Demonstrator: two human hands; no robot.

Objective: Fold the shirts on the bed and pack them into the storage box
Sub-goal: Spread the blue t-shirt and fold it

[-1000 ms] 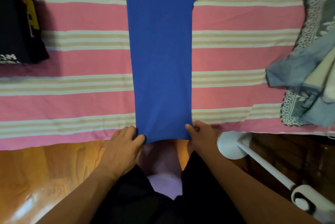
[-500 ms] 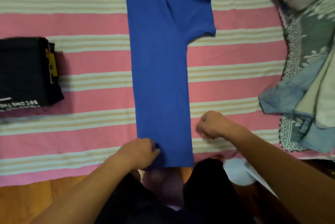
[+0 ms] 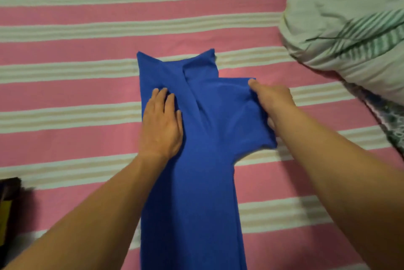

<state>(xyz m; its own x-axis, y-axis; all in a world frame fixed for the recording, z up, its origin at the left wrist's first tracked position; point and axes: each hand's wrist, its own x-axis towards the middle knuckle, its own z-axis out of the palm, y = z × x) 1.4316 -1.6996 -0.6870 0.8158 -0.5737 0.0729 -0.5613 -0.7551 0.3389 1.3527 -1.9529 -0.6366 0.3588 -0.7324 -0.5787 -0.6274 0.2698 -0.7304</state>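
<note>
- Blue cotton-like cloth: a shirt (image 3: 196,160) lies flat on the bed (image 3: 76,99), folded into a long narrow strip that runs from the bottom edge of the view up past both hands.
- The left hand (image 3: 160,125) rests palm down on the left side of the shirt, near its upper end, with straight fingers (image 3: 169,101) spread a little and pressing the cloth to the bed.
- The right hand (image 3: 270,101) is on the right side of the shirt, level with the left hand, and holds the short sleeve (image 3: 247,116), which sticks out sideways; its fingers curl round the sleeve's outer edge, and the thumb's position cannot be made out clearly.
- Between the two hands the cloth shows a slanting crease running up towards the collar end.
- Beyond the hands the shirt's top ends in two raised points, one on each side.
- The bed is covered with a sheet of pink and pale cream stripes running across the view.
- To the right of the right hand, and farther away, lies a bundle of pale green bedding (image 3: 349,22) with darker green stripes.
- Far to the left of the left forearm, at the edge of the view, sits a dark object with a yellow patch (image 3: 6,210); what it is cannot be told.
</note>
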